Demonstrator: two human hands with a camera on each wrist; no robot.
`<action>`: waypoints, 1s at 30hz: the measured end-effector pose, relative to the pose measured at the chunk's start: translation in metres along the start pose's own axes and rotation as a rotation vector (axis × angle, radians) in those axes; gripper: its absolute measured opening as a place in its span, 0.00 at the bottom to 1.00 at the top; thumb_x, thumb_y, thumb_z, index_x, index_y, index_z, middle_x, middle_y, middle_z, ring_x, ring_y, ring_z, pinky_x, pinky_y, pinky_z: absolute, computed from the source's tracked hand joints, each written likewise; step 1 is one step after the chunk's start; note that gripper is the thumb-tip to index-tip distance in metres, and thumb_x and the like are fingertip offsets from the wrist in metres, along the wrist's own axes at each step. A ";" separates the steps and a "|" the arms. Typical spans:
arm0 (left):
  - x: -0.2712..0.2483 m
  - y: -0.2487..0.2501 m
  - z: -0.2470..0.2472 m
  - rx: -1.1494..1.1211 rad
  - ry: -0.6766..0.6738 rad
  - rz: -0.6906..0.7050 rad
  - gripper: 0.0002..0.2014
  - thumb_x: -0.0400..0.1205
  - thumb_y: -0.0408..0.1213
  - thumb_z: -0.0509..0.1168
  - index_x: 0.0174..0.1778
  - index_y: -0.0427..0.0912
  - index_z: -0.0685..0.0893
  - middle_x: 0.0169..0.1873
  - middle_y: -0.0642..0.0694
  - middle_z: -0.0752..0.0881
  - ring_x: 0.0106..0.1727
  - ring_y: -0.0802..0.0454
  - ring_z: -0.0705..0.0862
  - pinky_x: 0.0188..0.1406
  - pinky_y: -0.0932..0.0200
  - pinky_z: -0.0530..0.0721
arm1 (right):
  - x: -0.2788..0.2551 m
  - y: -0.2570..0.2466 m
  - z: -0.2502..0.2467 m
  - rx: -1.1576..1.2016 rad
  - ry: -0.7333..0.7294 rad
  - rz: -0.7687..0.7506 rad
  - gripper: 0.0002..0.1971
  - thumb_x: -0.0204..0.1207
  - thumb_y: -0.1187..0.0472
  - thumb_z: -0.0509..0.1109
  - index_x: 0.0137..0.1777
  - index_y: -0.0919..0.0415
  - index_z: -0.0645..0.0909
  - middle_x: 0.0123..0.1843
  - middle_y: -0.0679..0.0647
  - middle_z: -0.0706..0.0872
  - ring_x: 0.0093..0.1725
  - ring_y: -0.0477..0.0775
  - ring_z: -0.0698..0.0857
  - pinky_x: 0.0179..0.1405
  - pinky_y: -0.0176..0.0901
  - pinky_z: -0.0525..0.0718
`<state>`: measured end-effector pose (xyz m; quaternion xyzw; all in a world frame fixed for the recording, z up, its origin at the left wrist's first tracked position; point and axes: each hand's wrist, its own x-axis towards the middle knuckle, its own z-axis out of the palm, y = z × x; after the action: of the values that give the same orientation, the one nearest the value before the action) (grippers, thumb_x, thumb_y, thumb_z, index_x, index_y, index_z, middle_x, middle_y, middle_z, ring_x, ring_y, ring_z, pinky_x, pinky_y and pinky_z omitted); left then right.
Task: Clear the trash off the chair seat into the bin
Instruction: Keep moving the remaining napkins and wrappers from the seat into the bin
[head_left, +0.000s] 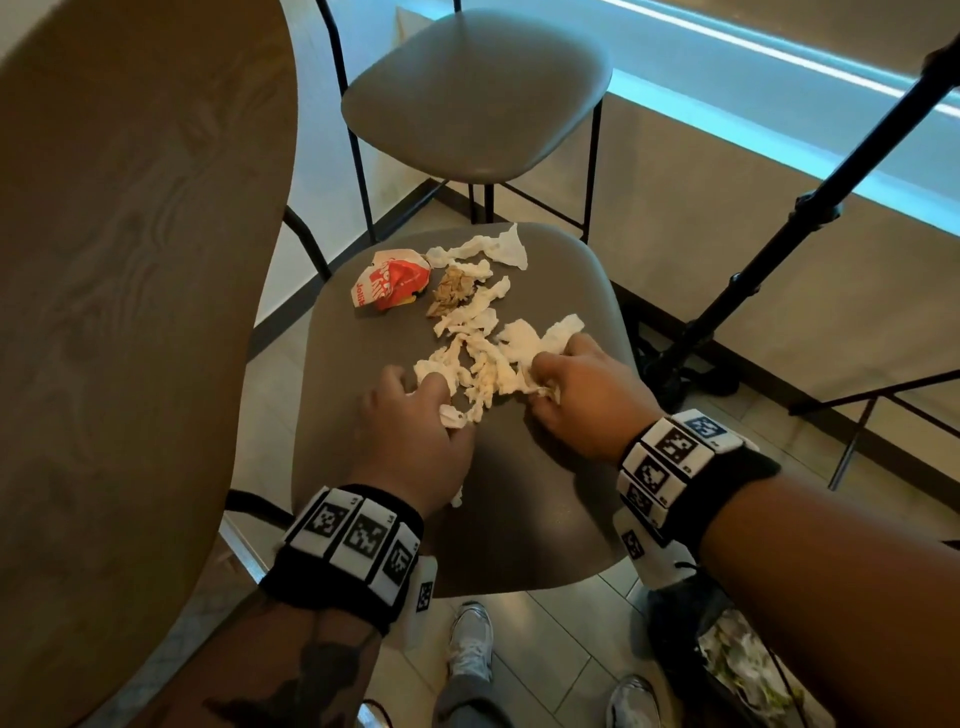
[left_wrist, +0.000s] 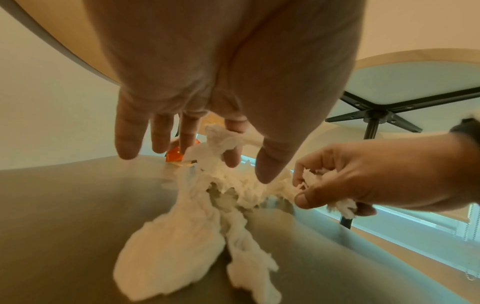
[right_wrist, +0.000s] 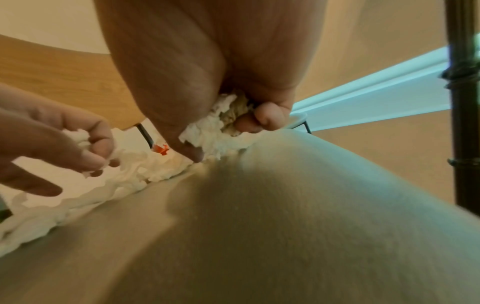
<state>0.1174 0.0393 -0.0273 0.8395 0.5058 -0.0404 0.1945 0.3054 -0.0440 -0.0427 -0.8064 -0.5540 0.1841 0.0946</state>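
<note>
Torn white tissue scraps (head_left: 480, 358) lie strewn over the middle of the grey chair seat (head_left: 519, 509). A crumpled red-and-white wrapper (head_left: 392, 286) and a brown crumpled scrap (head_left: 451, 292) sit at the seat's far side. My left hand (head_left: 431, 402) pinches a tissue piece (left_wrist: 218, 142) between index finger and thumb at the pile's near left. At the pile's right, my right hand (head_left: 548, 376) has its fingers curled round a wad of tissue (right_wrist: 223, 117). The bin (head_left: 743, 670), lined with a dark bag, stands on the floor under my right forearm.
A wooden table top (head_left: 130, 312) borders the chair on the left. A second grey chair (head_left: 478, 98) stands behind. A black tripod (head_left: 810, 208) rises at the right. My shoes (head_left: 470, 644) are on the tiled floor below the seat's front edge.
</note>
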 end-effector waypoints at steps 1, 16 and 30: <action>0.002 0.000 0.001 0.006 -0.016 -0.005 0.21 0.79 0.59 0.68 0.66 0.56 0.78 0.79 0.41 0.67 0.80 0.38 0.67 0.73 0.39 0.77 | -0.003 -0.001 -0.003 -0.006 0.035 -0.024 0.12 0.81 0.46 0.68 0.60 0.47 0.82 0.63 0.53 0.72 0.50 0.50 0.80 0.48 0.42 0.84; 0.027 0.010 0.001 -0.034 -0.154 -0.006 0.09 0.86 0.37 0.63 0.61 0.45 0.82 0.61 0.43 0.81 0.52 0.50 0.77 0.47 0.57 0.75 | 0.011 -0.003 0.001 0.112 -0.033 -0.022 0.08 0.77 0.50 0.72 0.44 0.52 0.79 0.44 0.48 0.80 0.44 0.50 0.81 0.43 0.42 0.83; -0.025 0.069 -0.040 -0.204 0.019 0.314 0.15 0.82 0.39 0.65 0.30 0.41 0.73 0.26 0.46 0.75 0.29 0.52 0.72 0.27 0.55 0.65 | -0.090 0.052 -0.059 0.500 0.147 0.228 0.11 0.78 0.48 0.72 0.40 0.52 0.80 0.37 0.52 0.84 0.33 0.50 0.83 0.31 0.42 0.81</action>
<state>0.1594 0.0046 0.0359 0.8844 0.3718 0.0499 0.2777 0.3449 -0.1433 0.0100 -0.8262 -0.3888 0.2655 0.3094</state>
